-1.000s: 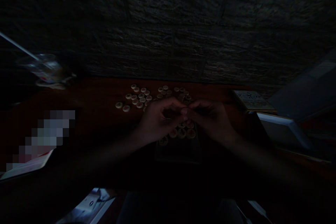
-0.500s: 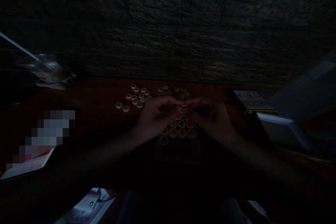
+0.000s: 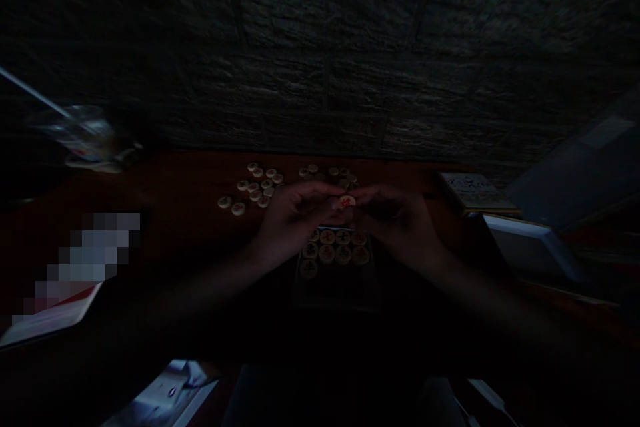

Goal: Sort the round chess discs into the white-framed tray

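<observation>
My left hand (image 3: 297,220) and my right hand (image 3: 395,220) meet above a dark tray (image 3: 337,290), with a round cream xiangqi piece (image 3: 347,201) bearing a red character pinched between their fingertips. Several similar pieces stand in rows on the tray, just below my hands, and one of them (image 3: 343,254) lies nearest. Several more lie loose on the dark red table (image 3: 175,180), in a group (image 3: 257,187) beyond my left hand and another (image 3: 325,173) straight ahead. My fingers hide part of the far group.
A rough stone or brick wall (image 3: 320,60) rises behind the table. A glass (image 3: 83,133) stands at the back left. A patterned box (image 3: 475,192) sits at the right, beside a white-framed object (image 3: 533,247). A white paper (image 3: 50,317) lies at the left.
The pale piece now shows clearly at my fingertips, and my hands have drawn back slightly from the tray's rows. The view has shifted a little.
</observation>
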A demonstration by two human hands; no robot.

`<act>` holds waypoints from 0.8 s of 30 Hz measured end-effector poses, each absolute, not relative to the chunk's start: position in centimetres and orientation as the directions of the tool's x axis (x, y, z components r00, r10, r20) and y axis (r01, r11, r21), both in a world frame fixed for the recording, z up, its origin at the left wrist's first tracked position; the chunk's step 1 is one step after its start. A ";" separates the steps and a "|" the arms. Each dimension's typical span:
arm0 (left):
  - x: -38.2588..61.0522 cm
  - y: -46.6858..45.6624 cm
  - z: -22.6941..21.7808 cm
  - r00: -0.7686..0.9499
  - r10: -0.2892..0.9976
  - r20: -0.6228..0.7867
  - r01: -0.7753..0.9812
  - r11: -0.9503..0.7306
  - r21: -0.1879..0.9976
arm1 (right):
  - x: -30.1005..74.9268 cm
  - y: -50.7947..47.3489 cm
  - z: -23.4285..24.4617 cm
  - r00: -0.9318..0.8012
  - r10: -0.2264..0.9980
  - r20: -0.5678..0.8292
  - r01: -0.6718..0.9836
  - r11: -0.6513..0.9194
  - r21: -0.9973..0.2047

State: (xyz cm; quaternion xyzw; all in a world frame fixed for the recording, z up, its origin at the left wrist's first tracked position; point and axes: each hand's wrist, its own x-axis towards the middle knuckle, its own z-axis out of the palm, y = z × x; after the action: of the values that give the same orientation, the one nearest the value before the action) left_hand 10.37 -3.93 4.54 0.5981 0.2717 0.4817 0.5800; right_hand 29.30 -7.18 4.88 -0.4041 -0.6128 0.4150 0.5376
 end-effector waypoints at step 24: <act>10.4 -3.5 4.5 0.406 0.840 0.359 -0.200 -0.302 0.932 | 29.0 -7.4 5.6 -0.037 0.980 0.195 -0.085 0.192 -0.978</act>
State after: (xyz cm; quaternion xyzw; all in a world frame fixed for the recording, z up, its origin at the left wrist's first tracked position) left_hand 10.37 -3.49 4.51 0.6447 0.2484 0.4853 0.5359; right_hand 28.98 -7.38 5.59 -0.4168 -0.5370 0.4800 0.5546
